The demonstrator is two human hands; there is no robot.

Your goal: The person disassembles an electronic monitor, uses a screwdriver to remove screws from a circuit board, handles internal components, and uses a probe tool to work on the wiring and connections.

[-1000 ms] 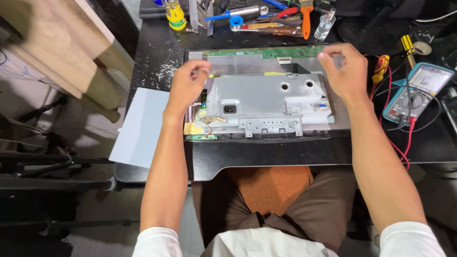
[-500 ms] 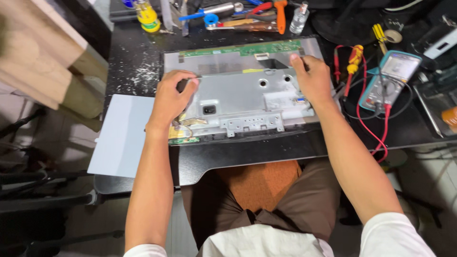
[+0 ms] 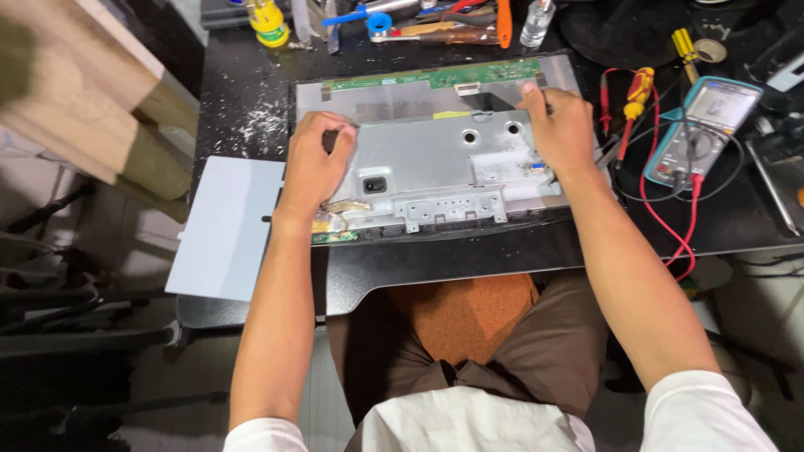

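A flat display panel lies back-up on the black desk [image 3: 469,259], with a grey metal shield plate [image 3: 435,167] over its middle and a green circuit strip [image 3: 435,77] along its far edge. My left hand [image 3: 314,163] grips the left edge of the metal plate, fingers curled over it. My right hand [image 3: 559,125] holds the plate's upper right corner, fingertips near the green strip. At the near left corner of the panel, a small board with yellowish tape [image 3: 335,219] shows beside my left wrist.
A teal multimeter [image 3: 703,117] with red and black leads [image 3: 662,209] lies right of the panel. Screwdrivers, pliers and a small bottle [image 3: 536,21] crowd the desk's far edge. A pale sheet [image 3: 226,226] overhangs the desk's left side. A wooden piece [image 3: 84,100] stands at left.
My right hand has slid left along the panel's far edge, from its outer corner onto the metal plate's corner. My left hand has stayed on the plate's left edge. The view itself has swung about.
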